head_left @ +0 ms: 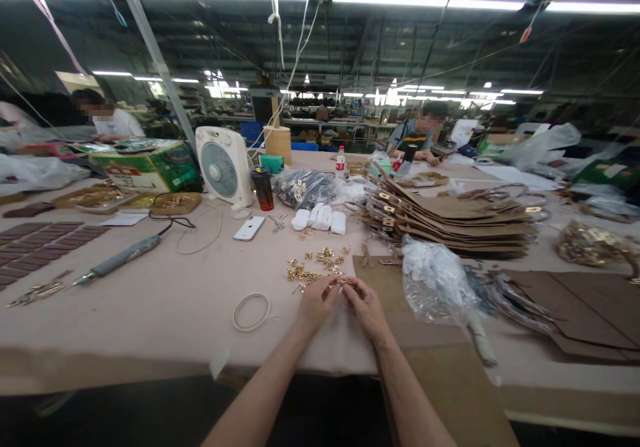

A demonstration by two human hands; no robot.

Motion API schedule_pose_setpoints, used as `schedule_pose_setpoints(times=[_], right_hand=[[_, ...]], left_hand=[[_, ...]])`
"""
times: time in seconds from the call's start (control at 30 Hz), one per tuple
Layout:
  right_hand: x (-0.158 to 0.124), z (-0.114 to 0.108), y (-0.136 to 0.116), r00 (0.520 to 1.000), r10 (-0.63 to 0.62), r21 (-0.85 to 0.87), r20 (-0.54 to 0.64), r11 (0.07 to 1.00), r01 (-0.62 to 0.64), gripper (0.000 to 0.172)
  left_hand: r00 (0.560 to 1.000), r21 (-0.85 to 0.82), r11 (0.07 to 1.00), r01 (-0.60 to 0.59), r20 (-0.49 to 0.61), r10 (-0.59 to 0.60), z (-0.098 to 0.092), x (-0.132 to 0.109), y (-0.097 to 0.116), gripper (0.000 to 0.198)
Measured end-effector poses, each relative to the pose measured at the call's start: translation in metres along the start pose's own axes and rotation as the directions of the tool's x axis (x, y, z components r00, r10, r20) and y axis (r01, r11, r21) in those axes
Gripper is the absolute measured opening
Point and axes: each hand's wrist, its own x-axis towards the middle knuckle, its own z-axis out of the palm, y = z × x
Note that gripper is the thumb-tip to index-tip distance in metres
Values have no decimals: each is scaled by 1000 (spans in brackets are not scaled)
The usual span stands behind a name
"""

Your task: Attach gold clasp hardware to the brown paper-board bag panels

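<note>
My left hand (319, 298) and my right hand (364, 304) meet over the near middle of the table, fingertips almost touching. Between them they pinch a small gold-coloured metal fitting (343, 280), partly hidden by the fingers. Just beyond lies a loose heap of similar gold metal fittings (303, 272). A brown panel (385, 294) lies flat to the right of my right hand, with a clear plastic bag (433, 277) resting over its edge. Left of my left hand, a cream-coloured ring (251, 312) rests on the pinkish tabletop (200, 300).
Brown bag pieces (450, 224) are stacked at the right, with another brown bag (575, 307) nearer. Behind the fittings are white rolls (320, 218), a phone (249, 228), a dark tumbler (263, 188) and a fan (223, 166). A grey corded tool (120, 257) lies left. Two people sit farther back.
</note>
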Motion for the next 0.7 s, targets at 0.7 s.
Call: schedule_pose_setpoints(times=[0.7], right_hand=[[-7,6,-9,1000,14,45,27,999,-15,55]], left_hand=[[999,58,998,2,34,-4,-11,-1,18,32]])
